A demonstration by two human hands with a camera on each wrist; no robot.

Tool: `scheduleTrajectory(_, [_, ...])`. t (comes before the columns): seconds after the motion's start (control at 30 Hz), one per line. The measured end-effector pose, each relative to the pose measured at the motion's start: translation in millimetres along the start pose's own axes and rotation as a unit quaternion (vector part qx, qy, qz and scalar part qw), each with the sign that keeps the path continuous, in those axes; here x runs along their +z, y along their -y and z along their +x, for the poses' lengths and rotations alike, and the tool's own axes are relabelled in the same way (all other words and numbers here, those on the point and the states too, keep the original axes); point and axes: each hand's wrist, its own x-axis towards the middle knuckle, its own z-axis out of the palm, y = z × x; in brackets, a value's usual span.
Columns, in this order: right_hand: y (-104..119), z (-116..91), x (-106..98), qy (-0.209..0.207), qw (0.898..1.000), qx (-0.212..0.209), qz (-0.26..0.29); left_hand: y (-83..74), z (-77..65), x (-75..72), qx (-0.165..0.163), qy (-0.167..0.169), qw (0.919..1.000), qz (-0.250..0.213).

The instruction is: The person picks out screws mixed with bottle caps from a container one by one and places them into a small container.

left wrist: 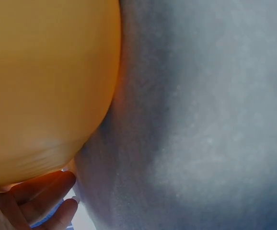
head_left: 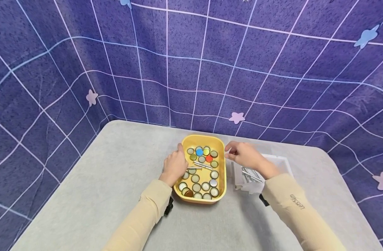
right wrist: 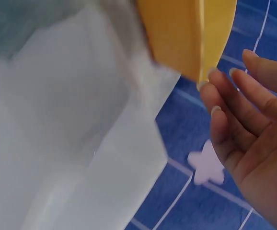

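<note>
Fingers, left hand [head_left: 175, 165]: gripping side of round-cornered yellow tub [head_left: 202, 140] of bottle caps [head_left: 195, 178]; right hand [head_left: 245, 154]: loosely curved, empty.

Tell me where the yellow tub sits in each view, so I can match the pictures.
Head: the yellow tub is just below centre, the left hand at its left edge.
Left wrist: the tub's side fills the upper left.
Right wrist: the tub's corner is at the top, near the right hand.
Shared landmark: the blue-purple curtain, plain in head and right wrist; in left wrist, likely the small blue patch at bottom left.
</note>
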Motion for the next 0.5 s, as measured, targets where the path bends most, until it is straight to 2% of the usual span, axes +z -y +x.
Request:
scheduleTrajectory(0.3, [33, 19, 25, 0.018, 0.999, -0.03, 0.004, 0.8, 0.7, 0.2, 0.002, 0.003, 1.0, -0.001])
scheduleTrajectory(0.5, [44, 23, 49, 0.019, 0.998, -0.059, 0.005, 0.8, 0.3, -0.1, 0.003, 0.0, 1.0, 0.0])
